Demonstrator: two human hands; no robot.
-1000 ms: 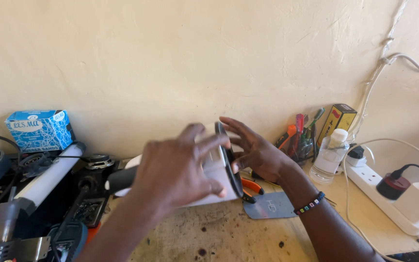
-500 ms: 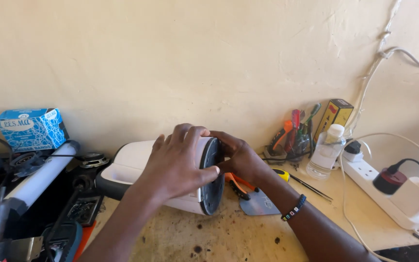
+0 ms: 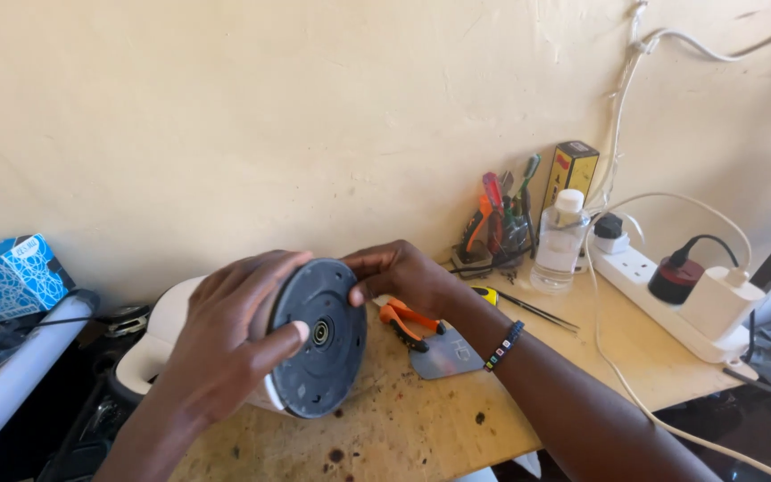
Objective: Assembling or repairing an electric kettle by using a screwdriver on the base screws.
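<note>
A white electric kettle (image 3: 164,323) lies on its side on the wooden workbench (image 3: 403,428), its dark grey round base (image 3: 321,337) turned toward me. My left hand (image 3: 225,344) wraps over the kettle body, its thumb pressed on the base near the centre socket. My right hand (image 3: 399,275) grips the base's upper right rim with the fingertips. A beaded bracelet (image 3: 503,346) sits on my right wrist.
Orange-handled pliers (image 3: 406,322) and a grey metal plate (image 3: 446,351) lie just right of the kettle. Behind stand a cup of screwdrivers (image 3: 501,223), a clear bottle (image 3: 560,241), a yellow-black box (image 3: 567,174) and a white power strip (image 3: 671,299). A blue tissue box (image 3: 6,277) sits far left.
The kettle has come down from mid-air to lie on the bench, and its base has turned to face me. Both hands shifted along with it, staying on it.
</note>
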